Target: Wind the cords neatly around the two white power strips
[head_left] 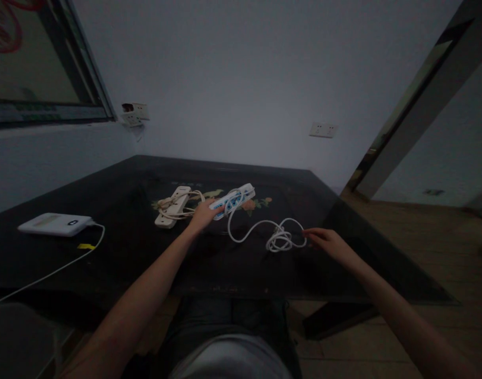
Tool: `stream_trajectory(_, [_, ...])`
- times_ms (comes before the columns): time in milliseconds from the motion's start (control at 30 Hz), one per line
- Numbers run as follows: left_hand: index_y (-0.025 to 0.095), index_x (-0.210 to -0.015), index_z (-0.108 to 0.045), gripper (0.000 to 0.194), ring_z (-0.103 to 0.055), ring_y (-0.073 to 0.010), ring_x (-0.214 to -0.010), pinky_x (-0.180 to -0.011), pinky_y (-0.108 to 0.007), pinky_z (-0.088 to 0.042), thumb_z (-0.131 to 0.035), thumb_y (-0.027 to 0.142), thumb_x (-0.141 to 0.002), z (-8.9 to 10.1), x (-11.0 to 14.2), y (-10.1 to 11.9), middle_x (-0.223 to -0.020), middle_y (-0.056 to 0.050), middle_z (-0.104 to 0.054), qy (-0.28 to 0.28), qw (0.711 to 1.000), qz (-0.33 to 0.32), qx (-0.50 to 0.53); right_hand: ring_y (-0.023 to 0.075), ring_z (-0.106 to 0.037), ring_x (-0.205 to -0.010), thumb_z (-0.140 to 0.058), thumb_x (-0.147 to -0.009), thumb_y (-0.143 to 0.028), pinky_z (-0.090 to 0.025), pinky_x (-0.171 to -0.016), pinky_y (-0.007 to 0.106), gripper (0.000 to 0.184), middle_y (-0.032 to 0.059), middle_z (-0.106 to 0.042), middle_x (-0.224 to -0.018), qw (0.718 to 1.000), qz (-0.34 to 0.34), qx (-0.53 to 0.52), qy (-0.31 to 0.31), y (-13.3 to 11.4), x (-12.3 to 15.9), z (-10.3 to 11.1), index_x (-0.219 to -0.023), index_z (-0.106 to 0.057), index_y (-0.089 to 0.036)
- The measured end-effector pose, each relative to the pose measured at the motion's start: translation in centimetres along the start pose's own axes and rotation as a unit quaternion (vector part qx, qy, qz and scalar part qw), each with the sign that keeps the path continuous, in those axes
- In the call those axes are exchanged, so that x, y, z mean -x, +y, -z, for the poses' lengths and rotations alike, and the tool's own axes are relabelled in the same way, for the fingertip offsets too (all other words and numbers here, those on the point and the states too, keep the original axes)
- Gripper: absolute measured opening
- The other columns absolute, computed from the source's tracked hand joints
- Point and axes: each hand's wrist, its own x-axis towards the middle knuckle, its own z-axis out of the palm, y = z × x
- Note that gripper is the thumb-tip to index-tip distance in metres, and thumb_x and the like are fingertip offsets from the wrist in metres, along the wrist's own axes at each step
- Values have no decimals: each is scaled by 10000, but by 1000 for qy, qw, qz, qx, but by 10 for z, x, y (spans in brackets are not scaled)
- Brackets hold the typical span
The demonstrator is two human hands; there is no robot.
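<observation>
Gripping a blue-and-white power strip (247,191) at center frame, the left hand (202,216) presses a thumb over its near end as the right hand (331,243) pinches a white cord (264,221). The strip looks light and rigid, best held by its sides; the springy cord's tangle could snag. Another power strip (167,220) lies left on the worktop (233,268).

Setting: indoor room, dim; exact type (home or office) not determinable. Observed: dark glossy desk (241,273) with floral print against plain pale wall (233,79); wall sockets (323,130); window (39,63) at left; wood-look floor (418,237) and doorway-like opening (406,105) at right.
</observation>
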Motion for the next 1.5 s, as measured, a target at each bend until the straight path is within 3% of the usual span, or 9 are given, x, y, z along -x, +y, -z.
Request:
stream_trajectory(167, [144,-948,-685,383,-630,-240,-866,-728,-301,-466,-579,447,-738,-1,2,3,-943,-84,-698,-14,1000,-11,23,189,-651,-713,-512,-825,-402,-499,-641,286,310,61,-704,-767,981,155,105,52,-25,16,-3,-905,-700,-169])
stream_trajectory(367, [151,-953,-679,350,-629,-251,-892,-767,-322,-467,-589,419,-746,0,5,9,-964,-90,-696,-20,999,-17,23,194,-661,-777,-492,-850,-335,-494,-695,293,270,75,-719,-865,961,227,128,94,-58,1,-35,-927,-690,-169])
stream_trajectory(633, [157,-952,-658,325,-623,-234,-901,-796,-310,-463,-594,418,-769,-3,13,18,-955,-71,-683,0,997,-72,3,224,-645,-899,-596,-833,-395,-451,-774,306,270,91,-703,-972,947,252,184,-75,-99,-14,-135,-986,-648,-180])
stream_trajectory(767, [171,-1006,-645,339,-625,-237,-890,-783,-308,-458,-588,422,-785,1,19,26,-962,-76,-684,0,996,-77,-54,150,-598,-688,-567,-843,-378,-446,-648,254,196,3,-625,-714,958,239,20,-157,-88,-28,-175,-850,-569,-182])
stream_trajectory(933, [198,-949,-661,298,-622,-244,-879,-784,-314,-448,-600,426,-765,8,17,25,-950,-81,-687,-16,993,-62,-98,78,-355,-449,-484,-852,-493,-282,-407,188,300,-72,-367,-557,968,177,-174,-38,-84,-37,-140,-892,-544,-202])
stream_trajectory(1033, [176,-841,-657,269,-614,-220,-826,-754,-298,-449,-614,416,-727,14,11,18,-867,-59,-673,-92,990,-97,-34,58,-229,-419,-540,-797,-536,-157,-371,184,367,-85,-279,-552,957,149,-245,39,-86,-42,-102,-931,-569,-195])
stream_trajectory(1167, [152,-826,-645,322,-610,-204,-800,-723,-283,-456,-639,434,-670,21,8,15,-841,-47,-661,-178,972,-121,94,45,-160,-390,-602,-718,-549,-107,-368,183,412,-113,-211,-516,948,104,-294,59,-77,-52,-76,-925,-554,-196])
stream_trajectory(1367, [137,-966,-604,418,-638,-200,-662,-635,-307,-489,-595,480,-727,19,8,17,-784,-59,-687,-129,949,-21,288,60,-296,-409,-604,-709,-473,-203,-383,193,376,-85,-375,-535,982,69,-177,-2,-58,-48,-83,-945,-577,-182])
stream_trajectory(1500, [133,-924,-637,424,-639,-208,-619,-609,-314,-491,-639,490,-697,8,6,15,-704,-63,-690,-78,965,45,245,92,-411,-477,-518,-807,-402,-290,-441,213,294,-41,-484,-585,990,133,-24,-44,-64,-32,-84,-954,-613,-166])
